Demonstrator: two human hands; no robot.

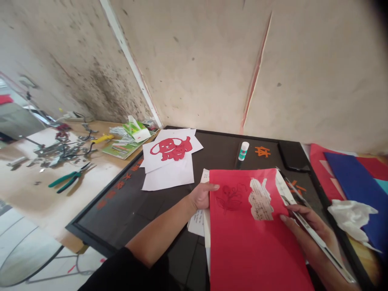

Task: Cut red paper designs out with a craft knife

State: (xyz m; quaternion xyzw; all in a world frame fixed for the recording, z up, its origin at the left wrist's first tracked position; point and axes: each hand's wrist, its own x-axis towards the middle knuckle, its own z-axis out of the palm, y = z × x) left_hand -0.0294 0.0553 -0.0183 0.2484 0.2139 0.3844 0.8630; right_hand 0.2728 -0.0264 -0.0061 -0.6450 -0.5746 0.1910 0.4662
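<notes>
Between the hands, red paper sheet (254, 254) with a drawn flower and a cut-out gap. Left hand (201, 196) grips its left edge; right hand (309, 226) clasps a metal ruler (317, 238) by its right edge. Past the hands, glue stick (243, 150) on a black board (215, 151), label unreadable.

The left hand (203, 195) grips a red sheet (257, 250) by its edge; the right hand (309, 226) holds a metal ruler (318, 242) along it.

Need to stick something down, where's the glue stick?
Head view: the glue stick is on the black board, left of an orange cut-out, beyond the red sheet.
</notes>
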